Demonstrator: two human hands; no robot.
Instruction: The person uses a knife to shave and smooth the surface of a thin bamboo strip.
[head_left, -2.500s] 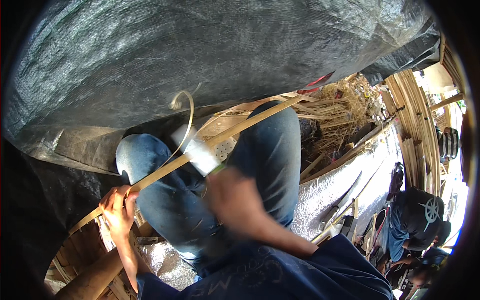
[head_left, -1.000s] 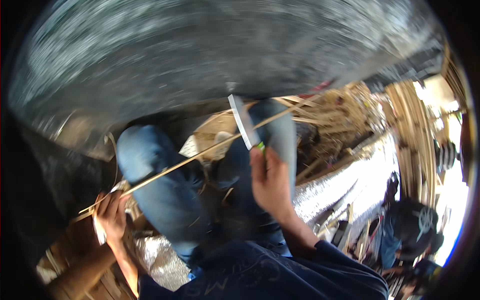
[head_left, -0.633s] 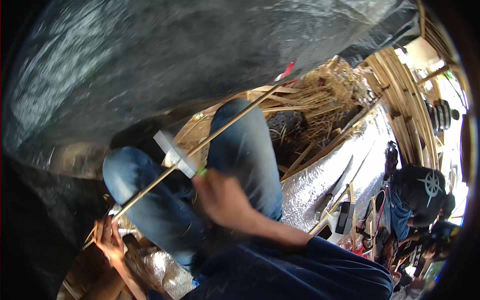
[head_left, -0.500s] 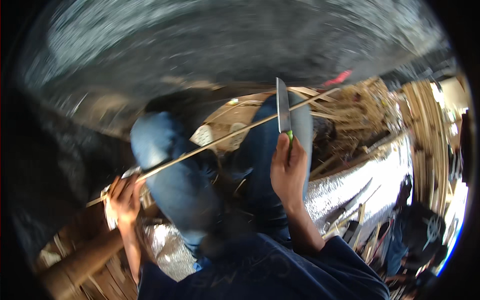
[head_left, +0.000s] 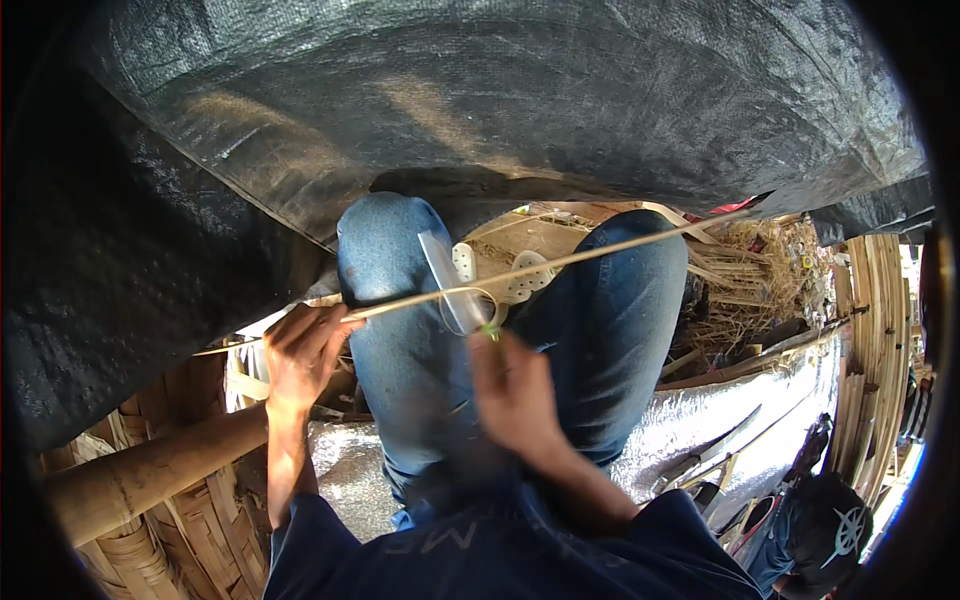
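A long thin bamboo strip (head_left: 590, 252) slants across my knees, rising toward the far right. My left hand (head_left: 303, 350) is closed around its lower left part, beside my left knee. In my right hand (head_left: 515, 390) is a knife (head_left: 440, 262) with a green handle, mostly hidden by the fingers and a little blurred. Its broad blade lies across the strip between my knees, tip pointing far left. A thin curled shaving (head_left: 470, 292) loops by the blade close to the handle.
A dark plastic sheet (head_left: 560, 110) hangs across the far side. Bamboo shavings (head_left: 755, 265) pile beyond my right knee. On silver foil (head_left: 780, 385) at the right lie more blades (head_left: 705, 450). A thick bamboo pole (head_left: 160, 470) is at left; a person in a black cap (head_left: 825, 530) sits lower right.
The knife has moved left and nearer along the strip, from over my right knee to between my knees, its blade now tilting left. A curl shows by it. My left hand still grips the strip.
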